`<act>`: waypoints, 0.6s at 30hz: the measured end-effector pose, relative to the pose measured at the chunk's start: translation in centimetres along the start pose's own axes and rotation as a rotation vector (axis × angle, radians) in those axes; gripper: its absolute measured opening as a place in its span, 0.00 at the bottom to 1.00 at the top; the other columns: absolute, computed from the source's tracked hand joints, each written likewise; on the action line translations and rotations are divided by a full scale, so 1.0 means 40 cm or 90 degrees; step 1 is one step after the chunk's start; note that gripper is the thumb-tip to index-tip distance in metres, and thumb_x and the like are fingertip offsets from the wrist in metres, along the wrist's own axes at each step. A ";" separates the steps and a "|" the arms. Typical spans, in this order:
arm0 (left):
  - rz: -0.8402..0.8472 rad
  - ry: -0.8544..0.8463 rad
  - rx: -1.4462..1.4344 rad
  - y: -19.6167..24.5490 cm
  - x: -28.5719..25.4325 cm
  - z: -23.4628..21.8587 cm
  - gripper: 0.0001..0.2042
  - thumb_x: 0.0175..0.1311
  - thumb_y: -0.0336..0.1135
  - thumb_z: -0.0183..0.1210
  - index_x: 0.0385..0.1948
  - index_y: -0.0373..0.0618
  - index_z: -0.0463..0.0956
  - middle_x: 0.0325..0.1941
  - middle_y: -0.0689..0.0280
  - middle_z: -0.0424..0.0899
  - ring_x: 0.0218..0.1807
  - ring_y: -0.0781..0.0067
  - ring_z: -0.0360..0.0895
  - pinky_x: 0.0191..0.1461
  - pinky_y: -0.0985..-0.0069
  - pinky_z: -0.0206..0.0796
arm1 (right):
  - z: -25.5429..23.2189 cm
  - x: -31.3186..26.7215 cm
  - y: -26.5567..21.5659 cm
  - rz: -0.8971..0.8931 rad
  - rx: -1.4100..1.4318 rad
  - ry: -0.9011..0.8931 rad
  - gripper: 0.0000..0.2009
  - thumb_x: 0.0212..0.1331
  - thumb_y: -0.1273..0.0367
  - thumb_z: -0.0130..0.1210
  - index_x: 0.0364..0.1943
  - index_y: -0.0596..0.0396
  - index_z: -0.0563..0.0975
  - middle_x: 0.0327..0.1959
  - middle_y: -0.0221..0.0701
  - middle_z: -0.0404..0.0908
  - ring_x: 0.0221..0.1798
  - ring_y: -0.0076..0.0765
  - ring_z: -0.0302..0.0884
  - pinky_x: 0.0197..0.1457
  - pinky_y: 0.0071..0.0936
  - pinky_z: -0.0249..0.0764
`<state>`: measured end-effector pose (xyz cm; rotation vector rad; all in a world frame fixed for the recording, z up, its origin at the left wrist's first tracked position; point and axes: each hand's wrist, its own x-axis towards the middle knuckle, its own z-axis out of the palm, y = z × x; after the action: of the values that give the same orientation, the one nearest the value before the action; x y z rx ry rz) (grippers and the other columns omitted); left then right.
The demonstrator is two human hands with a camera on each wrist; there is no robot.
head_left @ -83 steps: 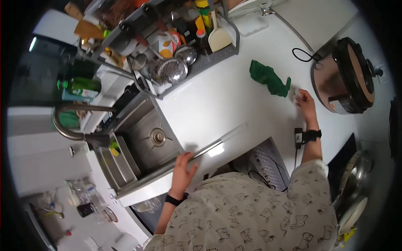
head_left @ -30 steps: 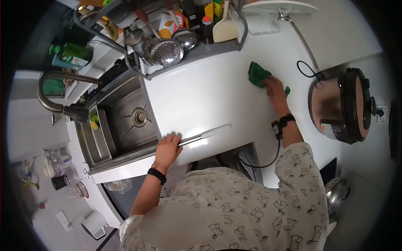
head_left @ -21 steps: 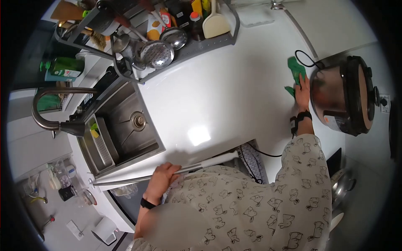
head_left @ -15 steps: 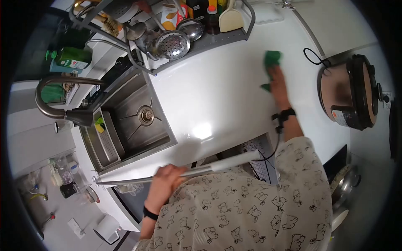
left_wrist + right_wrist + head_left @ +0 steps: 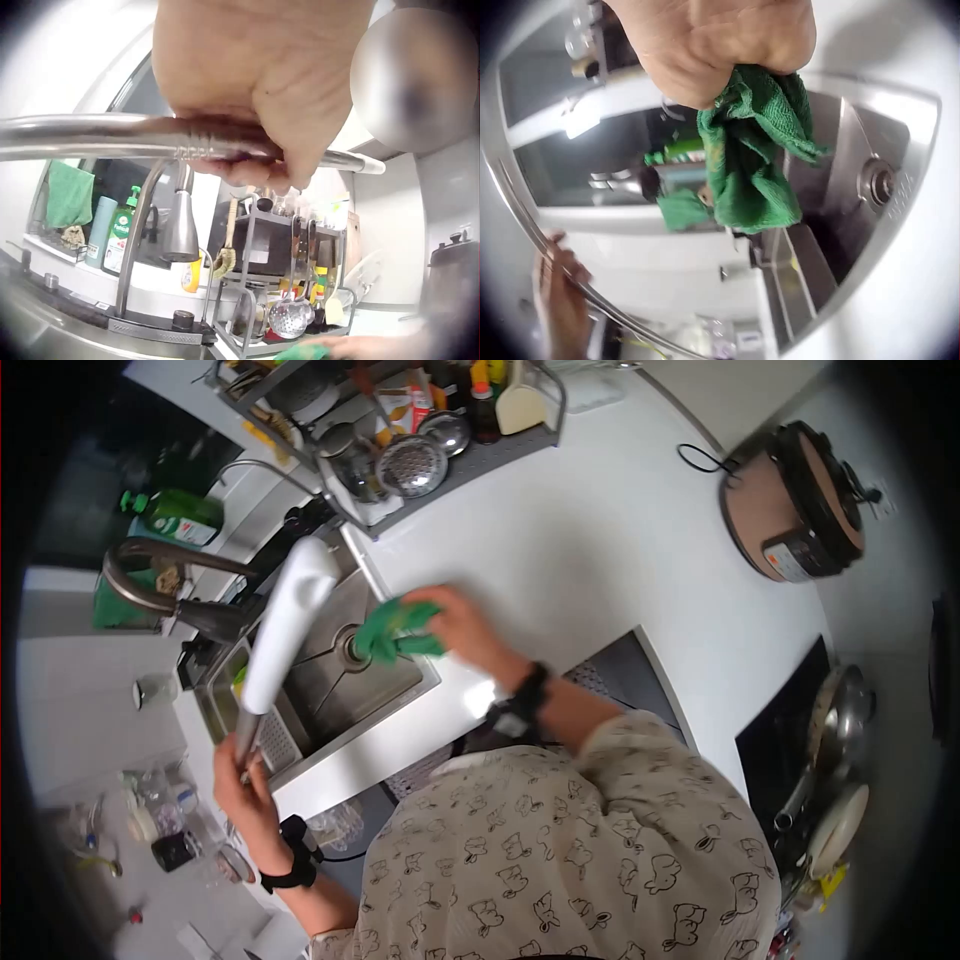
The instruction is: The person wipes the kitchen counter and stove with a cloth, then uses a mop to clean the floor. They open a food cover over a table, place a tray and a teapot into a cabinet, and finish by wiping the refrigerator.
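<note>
Two things are being held, one in each hand. The right hand [image 5: 462, 628] is gripping a green cloth [image 5: 393, 631], its fingers closed round the bunched fabric, and is holding it over the sink [image 5: 385, 690], just above the drain; in the right wrist view the cloth [image 5: 754, 161] is hanging down from the fist [image 5: 720, 37] without touching the basin [image 5: 855, 150]. The left hand [image 5: 243, 785] is gripping a metal rod [image 5: 245, 732] near its lower end, fingers curled round it, and the rod's white sleeve [image 5: 285, 622] is rising at a tilt across the sink's left part. In the left wrist view the hand [image 5: 259, 82] is clasping the rod [image 5: 97, 139] with the faucet [image 5: 180, 217] behind it. A dish rack [image 5: 400, 435] is standing beyond the sink on the white counter [image 5: 600, 550], and a rice cooker [image 5: 790, 505] is sitting well apart at the far right.
</note>
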<state>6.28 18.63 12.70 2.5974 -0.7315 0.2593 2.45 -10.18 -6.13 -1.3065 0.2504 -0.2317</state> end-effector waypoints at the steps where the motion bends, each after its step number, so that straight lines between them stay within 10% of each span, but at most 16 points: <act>1: 0.003 0.029 -0.032 -0.001 0.004 -0.001 0.11 0.58 0.30 0.54 0.42 0.40 0.70 0.31 0.59 0.73 0.31 0.68 0.70 0.37 0.78 0.63 | -0.122 -0.027 -0.021 -0.128 -0.099 0.072 0.22 0.42 0.82 0.42 0.45 0.51 0.74 0.41 0.33 0.72 0.44 0.32 0.70 0.48 0.26 0.67; 6: 0.020 -0.036 -0.052 0.070 0.038 0.010 0.11 0.55 0.27 0.56 0.40 0.39 0.72 0.29 0.60 0.73 0.28 0.68 0.70 0.35 0.79 0.63 | -0.689 -0.300 -0.146 -0.086 -0.646 0.469 0.25 0.45 0.82 0.40 0.51 0.52 0.70 0.57 0.40 0.66 0.61 0.45 0.61 0.63 0.30 0.58; 9: 0.030 -0.113 -0.024 0.106 0.044 0.046 0.10 0.51 0.26 0.57 0.36 0.39 0.73 0.25 0.60 0.71 0.25 0.65 0.68 0.30 0.78 0.62 | -1.019 -0.452 0.003 0.223 -0.895 0.679 0.27 0.47 0.75 0.45 0.58 0.48 0.65 0.64 0.47 0.53 0.64 0.54 0.54 0.66 0.34 0.53; 13: 0.004 -0.157 -0.059 0.098 0.024 0.090 0.09 0.51 0.26 0.58 0.35 0.39 0.73 0.23 0.61 0.71 0.23 0.70 0.67 0.29 0.78 0.61 | -1.018 -0.333 0.038 0.045 -0.775 0.705 0.23 0.48 0.64 0.51 0.53 0.47 0.71 0.63 0.47 0.55 0.64 0.55 0.52 0.66 0.38 0.52; 16: -0.009 -0.203 -0.055 0.097 0.021 0.117 0.09 0.52 0.27 0.58 0.35 0.39 0.73 0.22 0.62 0.70 0.23 0.72 0.66 0.28 0.78 0.61 | -0.912 -0.179 0.064 -0.157 -0.861 0.561 0.17 0.50 0.70 0.51 0.47 0.52 0.74 0.55 0.47 0.67 0.56 0.53 0.64 0.57 0.38 0.64; 18: -0.006 -0.195 -0.053 0.118 0.028 0.131 0.08 0.53 0.28 0.58 0.35 0.39 0.72 0.22 0.61 0.70 0.23 0.72 0.66 0.28 0.78 0.61 | -0.776 -0.073 0.129 -0.075 -0.881 0.402 0.15 0.47 0.76 0.48 0.43 0.61 0.72 0.46 0.46 0.73 0.47 0.52 0.70 0.48 0.40 0.69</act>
<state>5.03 12.14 10.00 2.5879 -0.8122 -0.1745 -9.85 -36.56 -18.49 -2.5959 0.9838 -0.6325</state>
